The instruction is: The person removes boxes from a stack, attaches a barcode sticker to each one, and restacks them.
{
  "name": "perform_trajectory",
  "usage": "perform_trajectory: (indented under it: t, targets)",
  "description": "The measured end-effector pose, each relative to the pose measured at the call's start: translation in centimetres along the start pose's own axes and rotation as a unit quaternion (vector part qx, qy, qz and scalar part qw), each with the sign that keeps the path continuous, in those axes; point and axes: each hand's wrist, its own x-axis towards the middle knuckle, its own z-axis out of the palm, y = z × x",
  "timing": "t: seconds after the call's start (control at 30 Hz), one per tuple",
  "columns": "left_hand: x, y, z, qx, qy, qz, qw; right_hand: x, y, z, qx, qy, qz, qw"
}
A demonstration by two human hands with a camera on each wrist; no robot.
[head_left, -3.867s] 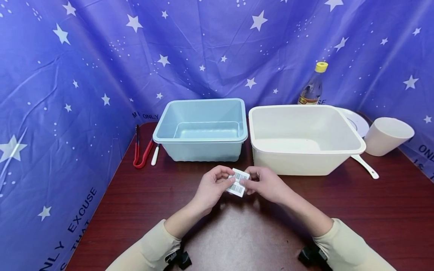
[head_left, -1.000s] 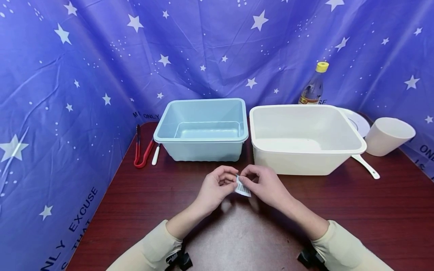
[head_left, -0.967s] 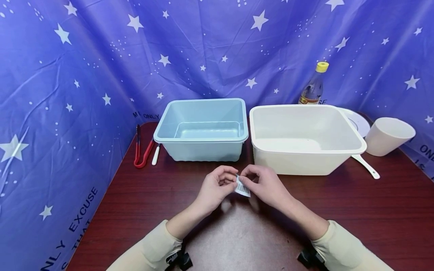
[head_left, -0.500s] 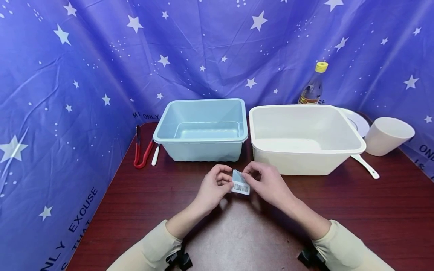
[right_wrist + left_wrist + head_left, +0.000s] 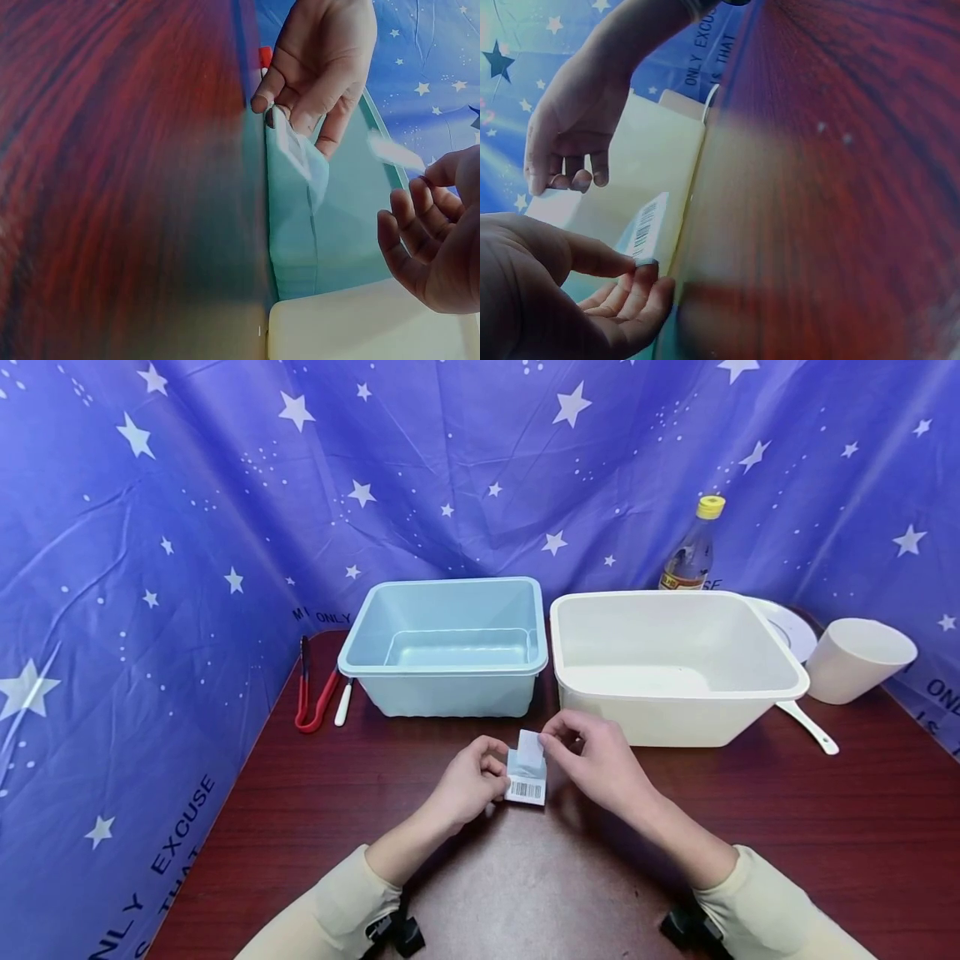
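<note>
Low over the table's middle, my left hand (image 5: 468, 781) pinches a small sticker sheet (image 5: 527, 790) by its left edge, between thumb and fingers. The sheet's near half carries a printed barcode; its far half is bare light-blue backing. My right hand (image 5: 597, 756) pinches a white sticker (image 5: 529, 747) at its right side, blank face showing. In the head view the sticker overlaps the sheet's far part; in the right wrist view a gap separates the sticker (image 5: 394, 152) from the sheet (image 5: 296, 154). Thumb and fingers of the left hand grip the sheet's corner in the left wrist view.
Beyond the hands stand a light-blue bin (image 5: 446, 693) and a white bin (image 5: 660, 722). Red-handled tongs (image 5: 318, 710) and a white-handled tool (image 5: 343, 703) lie left. A yellow-capped bottle (image 5: 686, 556), plate (image 5: 791, 631), beige cup (image 5: 843, 672) and white handle (image 5: 810, 728) are right.
The sheet first showed two barcodes. My right hand has peeled the far sticker up and away from the backing, moving slightly up and right. My left hand keeps the sheet, slightly lower.
</note>
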Motion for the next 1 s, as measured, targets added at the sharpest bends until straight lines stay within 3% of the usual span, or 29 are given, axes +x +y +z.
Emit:
perform_trajectory:
  t: [0.1,0.2,0.3,0.43,0.53,0.67,1.0]
  targets:
    - [-0.1,0.1,0.0,0.053,0.012,0.022,0.9983,0.1,0.0,0.0,0.015,-0.015,0.003,0.9998]
    - [-0.1,0.1,-0.1,0.1,0.053,0.069,0.9911,0.1,0.1,0.0,0.044,-0.048,0.022,0.9977]
    - [0.0,0.4,-0.1,0.087,0.081,0.115,0.9862,0.1,0.2,0.0,0.077,-0.087,0.045,0.9922]
    - [-0.4,1.1,0.1,0.015,0.048,0.156,0.9864,0.1,0.0,-0.1,0.132,-0.133,0.089,0.9783]
    - [-0.6,1.4,0.2,-0.014,0.014,0.178,0.9839,0.1,0.0,-0.2,0.165,-0.156,0.115,0.967]
    - [-0.5,1.1,0.3,-0.029,-0.002,0.198,0.9797,0.3,0.3,-0.2,0.173,-0.177,0.112,0.9625]
    - [-0.6,1.2,0.4,-0.015,0.002,0.229,0.9734,0.3,0.7,0.0,0.211,-0.21,0.089,0.9505]
